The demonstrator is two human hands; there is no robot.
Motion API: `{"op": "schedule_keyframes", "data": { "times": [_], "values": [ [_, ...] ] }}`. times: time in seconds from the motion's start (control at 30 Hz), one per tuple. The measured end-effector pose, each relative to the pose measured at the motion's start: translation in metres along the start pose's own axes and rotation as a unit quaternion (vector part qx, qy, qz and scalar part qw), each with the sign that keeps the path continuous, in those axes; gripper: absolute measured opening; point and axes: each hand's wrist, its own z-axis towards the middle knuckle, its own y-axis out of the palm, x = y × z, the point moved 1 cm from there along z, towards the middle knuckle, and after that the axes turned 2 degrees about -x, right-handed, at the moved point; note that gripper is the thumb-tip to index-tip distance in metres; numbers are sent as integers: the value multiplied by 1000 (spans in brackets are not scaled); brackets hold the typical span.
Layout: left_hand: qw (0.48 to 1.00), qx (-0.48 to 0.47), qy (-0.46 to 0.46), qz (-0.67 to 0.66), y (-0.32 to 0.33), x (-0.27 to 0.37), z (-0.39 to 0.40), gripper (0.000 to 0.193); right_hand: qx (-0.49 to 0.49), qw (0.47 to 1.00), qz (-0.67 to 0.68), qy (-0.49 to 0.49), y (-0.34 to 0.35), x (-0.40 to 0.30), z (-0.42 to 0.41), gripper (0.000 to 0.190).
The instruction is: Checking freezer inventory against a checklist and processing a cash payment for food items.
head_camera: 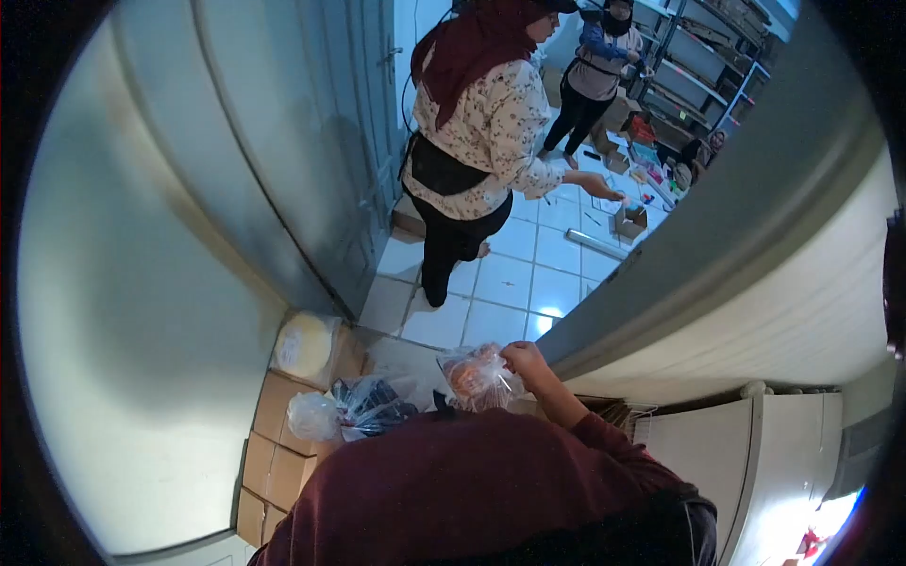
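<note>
My right hand is closed on the gathered plastic of a clear bag with orange contents, in front of my chest. To the left of it, a clear plastic bag with dark contents lies against my maroon top, beside a knotted, whitish bundle of clear plastic. A small patch of skin, seemingly part of my left arm or hand, shows just below that bundle. The bags and my top hide the rest, so its grip cannot be made out.
Cardboard boxes are stacked by the left wall, a plastic-wrapped pale item on top. A grey door flanks the doorway. Beyond, a person stands on white tiles, with others, boxes and metal shelves farther back.
</note>
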Motion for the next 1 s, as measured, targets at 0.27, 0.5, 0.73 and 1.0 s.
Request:
{"op": "schedule_keyframes", "data": {
  "times": [0.27,0.5,0.73,1.0],
  "values": [
    [996,-70,57,-17,32,-14,79,17,33,997,-54,41,1,-27,31,27],
    [977,-137,164,26,76,-1,233,17,162,986,12,31,-69,1,107,25],
    [946,-222,223,74,115,-33,297,16,299,953,37,-7,-125,55,136,17],
    [922,-271,256,107,176,-49,368,15,354,932,76,4,-162,92,195,19]
  ]
}}
